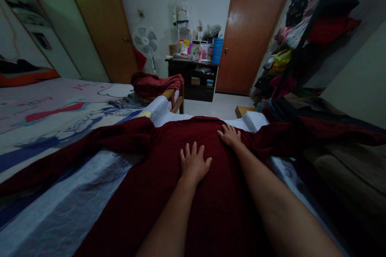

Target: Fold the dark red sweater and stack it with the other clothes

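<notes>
The left hand [196, 168] and right hand [230, 135] rest splayed, palms down, on the maroon garment [163, 180], I'd say to keep it flat; its collar [208, 119] lies at the far edge of the pale cover [81, 204], sleeves [117, 138] spread past the side edges.
</notes>
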The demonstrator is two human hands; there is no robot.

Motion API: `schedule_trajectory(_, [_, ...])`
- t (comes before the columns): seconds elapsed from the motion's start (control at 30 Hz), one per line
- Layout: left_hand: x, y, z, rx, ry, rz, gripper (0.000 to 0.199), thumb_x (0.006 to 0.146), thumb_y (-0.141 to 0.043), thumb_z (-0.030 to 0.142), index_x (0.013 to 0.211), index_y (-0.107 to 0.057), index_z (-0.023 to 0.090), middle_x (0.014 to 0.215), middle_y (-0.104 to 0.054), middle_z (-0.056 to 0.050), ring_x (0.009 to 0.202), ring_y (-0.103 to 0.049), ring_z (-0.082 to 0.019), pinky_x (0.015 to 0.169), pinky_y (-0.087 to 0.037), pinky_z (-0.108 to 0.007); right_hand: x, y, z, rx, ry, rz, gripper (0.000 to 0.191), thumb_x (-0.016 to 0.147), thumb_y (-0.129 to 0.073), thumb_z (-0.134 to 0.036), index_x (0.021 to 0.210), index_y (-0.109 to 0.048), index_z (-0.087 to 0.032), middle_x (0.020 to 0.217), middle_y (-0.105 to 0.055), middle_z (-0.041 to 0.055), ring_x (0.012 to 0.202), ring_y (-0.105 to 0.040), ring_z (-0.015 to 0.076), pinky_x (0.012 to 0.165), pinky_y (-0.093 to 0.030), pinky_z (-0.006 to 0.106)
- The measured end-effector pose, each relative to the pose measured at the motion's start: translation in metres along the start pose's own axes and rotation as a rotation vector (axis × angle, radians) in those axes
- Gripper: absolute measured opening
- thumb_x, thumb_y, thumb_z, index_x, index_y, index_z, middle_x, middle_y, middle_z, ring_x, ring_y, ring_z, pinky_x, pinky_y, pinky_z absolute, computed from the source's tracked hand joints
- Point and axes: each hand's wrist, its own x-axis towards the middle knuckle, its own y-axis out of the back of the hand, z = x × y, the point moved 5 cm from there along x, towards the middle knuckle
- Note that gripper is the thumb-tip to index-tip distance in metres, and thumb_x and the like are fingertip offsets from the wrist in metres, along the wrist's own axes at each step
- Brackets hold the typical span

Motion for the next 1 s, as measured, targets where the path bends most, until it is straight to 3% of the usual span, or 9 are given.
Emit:
schedule_trajectory(0.1, [0.0, 0.001, 0.0, 0.002, 0.008, -0.013, 0.064, 0.086, -0.045, 0.059, 0.142, -0.043, 0.028, 0.155, -0.032, -0.009, 0.142, -0.021, -0.04, 0.112, -0.017, -0.06, -0.005, 0.003, 0.0, 0.002, 0.007, -0.017, 0.061, 0.094, -0.032, -0.055, 0.146, -0.033, -0.024, 0.155, -0.026, 0.0109, 0.141, -0.022, 0.0289, 0.11, -0.019, 0.054])
schedule_trajectory(0.27, [-0.001, 0.002, 0.001, 0.01, 0.003, -0.011, 0.064, 0.086, -0.045, 0.058, 0.142, -0.044, 0.027, 0.155, -0.032, -0.01, 0.142, -0.021, -0.04, 0.112, -0.017, -0.06, -0.026, 0.009, 0.003, -0.063, -0.106, 0.162, 0.056, 0.092, -0.04, -0.05, 0.135, -0.048, -0.014, 0.144, -0.041, 0.0192, 0.133, -0.034, 0.0322, 0.108, -0.021, 0.05])
schedule_trajectory(0.5, [-0.002, 0.001, 0.0, 0.029, 0.001, -0.004, 0.063, 0.087, -0.041, 0.059, 0.142, -0.042, 0.029, 0.155, -0.031, -0.008, 0.143, -0.02, -0.039, 0.113, -0.017, -0.059, -0.018, 0.002, 0.019, -0.07, -0.084, 0.039, 0.065, 0.095, -0.026, -0.056, 0.145, -0.036, -0.016, 0.154, -0.03, 0.0128, 0.14, -0.024, 0.0273, 0.112, -0.016, 0.048])
schedule_trajectory(0.67, [-0.003, 0.001, 0.001, 0.027, 0.0, 0.002, 0.062, 0.087, -0.042, 0.059, 0.142, -0.043, 0.029, 0.155, -0.032, -0.008, 0.142, -0.022, -0.038, 0.112, -0.018, -0.058, -0.021, 0.008, 0.015, -0.066, -0.11, 0.025, 0.062, 0.096, -0.03, -0.051, 0.146, -0.035, -0.016, 0.156, -0.026, 0.0113, 0.143, -0.018, 0.0285, 0.113, -0.015, 0.051])
schedule_trajectory(0.8, [-0.001, 0.0, 0.0, 0.018, -0.002, 0.021, 0.061, 0.087, -0.043, 0.058, 0.14, -0.045, 0.029, 0.154, -0.034, -0.008, 0.141, -0.024, -0.039, 0.112, -0.019, -0.059, -0.049, 0.014, -0.01, -0.019, -0.064, 0.026, 0.059, 0.093, -0.04, -0.039, 0.147, -0.031, -0.016, 0.158, -0.019, 0.0101, 0.144, -0.017, 0.0319, 0.112, -0.018, 0.053])
schedule_trajectory(0.9, [0.0, -0.001, -0.002, 0.018, -0.007, 0.032, 0.057, 0.09, -0.039, 0.056, 0.14, -0.046, 0.029, 0.153, -0.036, -0.007, 0.141, -0.025, -0.038, 0.112, -0.02, -0.059, -0.079, 0.015, -0.03, 0.034, 0.021, -0.057, 0.06, 0.09, -0.043, -0.029, 0.147, -0.031, -0.015, 0.157, -0.023, 0.0119, 0.142, -0.025, 0.029, 0.111, -0.026, 0.047])
schedule_trajectory(1.0, [0.0, -0.001, -0.004, 0.021, -0.012, 0.031, 0.053, 0.093, -0.036, 0.05, 0.14, -0.046, 0.028, 0.153, -0.037, -0.006, 0.141, -0.026, -0.035, 0.112, -0.021, -0.057, -0.11, 0.013, -0.041, 0.059, 0.099, -0.081, 0.06, 0.09, -0.044, -0.03, 0.147, -0.033, -0.013, 0.156, -0.026, 0.0139, 0.141, -0.026, 0.027, 0.11, -0.028, 0.043])
